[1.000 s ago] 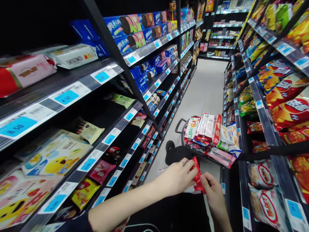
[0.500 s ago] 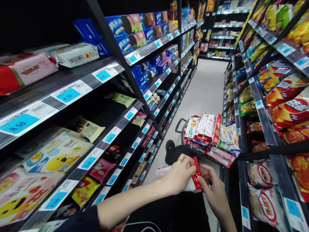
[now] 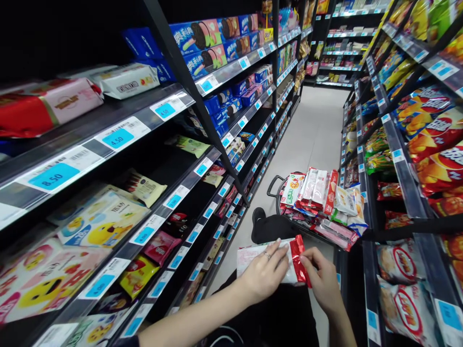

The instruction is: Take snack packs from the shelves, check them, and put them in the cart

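Note:
A white snack packet (image 3: pixel 248 258) with a red crimped end lies across my lap, with fine print on its upper face. My left hand (image 3: pixel 266 272) rests flat over the middle of it, fingers stretched out, a ring on one finger. At the red end, my right hand (image 3: pixel 321 272) pinches the edge between thumb and fingers. Part of the packet's face is covered by my left hand. Just beyond, a black-handled basket (image 3: pixel 275 185) is heaped with snack packets (image 3: pixel 314 188), mostly red and white.
Shelves of biscuits (image 3: pixel 197 38) and cakes with price labels (image 3: pixel 117 137) line the left side. Bags of chips (image 3: pixel 434 130) fill the slanted racks on the right. The grey floor (image 3: pixel 311 115) runs between them to shelves at the far end.
My left hand has moved off the red end and flattened onto the packet's middle, exposing more of the red end. My right fingers have closed on the edge. The view has shifted slightly left.

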`<state>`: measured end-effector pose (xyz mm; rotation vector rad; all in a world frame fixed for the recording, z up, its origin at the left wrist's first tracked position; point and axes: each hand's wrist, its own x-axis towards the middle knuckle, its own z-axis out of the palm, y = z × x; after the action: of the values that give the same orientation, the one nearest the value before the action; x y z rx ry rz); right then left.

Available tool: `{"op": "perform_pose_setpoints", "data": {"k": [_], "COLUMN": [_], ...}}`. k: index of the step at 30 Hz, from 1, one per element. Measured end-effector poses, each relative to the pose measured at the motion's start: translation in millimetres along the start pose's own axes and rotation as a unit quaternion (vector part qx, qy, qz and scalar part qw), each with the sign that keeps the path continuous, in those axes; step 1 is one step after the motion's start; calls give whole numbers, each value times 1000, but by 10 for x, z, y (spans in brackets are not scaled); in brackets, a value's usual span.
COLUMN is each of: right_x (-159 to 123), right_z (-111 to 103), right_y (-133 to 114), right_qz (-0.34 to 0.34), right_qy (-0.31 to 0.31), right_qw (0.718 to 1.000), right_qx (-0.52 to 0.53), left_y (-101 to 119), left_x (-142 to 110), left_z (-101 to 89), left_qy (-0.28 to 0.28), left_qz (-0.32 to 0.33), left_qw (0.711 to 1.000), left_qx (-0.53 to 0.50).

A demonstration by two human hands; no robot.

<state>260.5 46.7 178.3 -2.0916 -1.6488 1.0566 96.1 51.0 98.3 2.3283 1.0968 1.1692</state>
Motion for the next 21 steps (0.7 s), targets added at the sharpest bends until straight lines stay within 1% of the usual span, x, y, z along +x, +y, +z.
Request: {"op": "perform_pose_setpoints", "data": {"k": [2, 5, 9, 11, 13, 15, 18, 19, 21], "right_x": [6, 17, 15, 13, 19, 34, 60, 67, 73], "right_z": [14, 19, 4, -2, 3, 22, 73, 92, 125], "right_y": [11, 19, 59, 103, 161, 227, 318, 339, 363], "right_qz": [-5, 2, 31, 52, 75, 97, 135, 150, 182], "right_qy": [10, 19, 9, -3, -8, 3, 38, 49, 64], "right_qw": [1000, 999, 998, 997, 995, 992, 979, 973, 957], "right_qx": [15, 40, 52, 52, 60, 83, 146, 171, 216], "left_y": [4, -22, -110, -142, -151, -140, -119, -117, -124], "left_x": [-8, 29, 96, 119, 129, 116, 36, -9, -116], "left_z": [28, 93, 160, 182, 205, 229, 252, 253, 247], "left_qy": [12, 6, -36, -56, -63, -43, 7, 12, -1], "left_qz": [23, 22, 3, -4, 0, 15, 26, 20, 2], "left_qw": [999, 1000, 998, 996, 996, 997, 996, 995, 996], "left_qx": [20, 2, -53, -63, -62, -61, -85, -93, -88]}}
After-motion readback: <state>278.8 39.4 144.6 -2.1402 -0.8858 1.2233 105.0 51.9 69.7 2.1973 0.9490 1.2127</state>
